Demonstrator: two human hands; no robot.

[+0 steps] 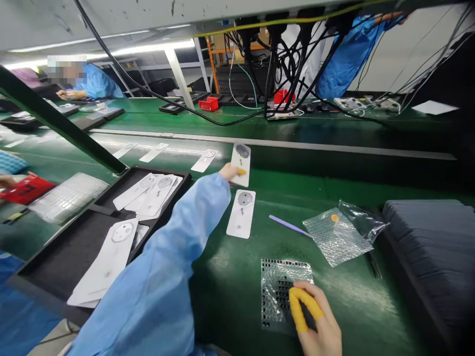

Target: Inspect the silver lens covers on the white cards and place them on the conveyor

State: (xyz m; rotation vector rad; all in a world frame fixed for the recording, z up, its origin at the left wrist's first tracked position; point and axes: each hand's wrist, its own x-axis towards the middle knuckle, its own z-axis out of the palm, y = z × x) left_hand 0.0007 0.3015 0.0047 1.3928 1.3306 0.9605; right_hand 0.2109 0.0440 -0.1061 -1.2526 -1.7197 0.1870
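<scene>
My left hand (230, 171) reaches out to the conveyor and grips a white phone back cover (241, 159) by its edge. A yellow finger cot shows on that hand. Closer to me, another white phone back cover (242, 220) lies flat on the green surface. My right hand (315, 316) is over a clear sheet with small black round pieces (270, 291). Yellow finger cots cover its thumb and index finger, which are bent together at the sheet. Whatever is between those fingertips is too small to make out.
Left of my arm, a black tray (70, 247) holds several white covers. More covers (205, 160) lie along the belt. A purple stick (289, 225), a bubble-wrap bag (336, 237) and a stack of dark trays (426, 247) are at right. A green post (63, 118) slants across the left.
</scene>
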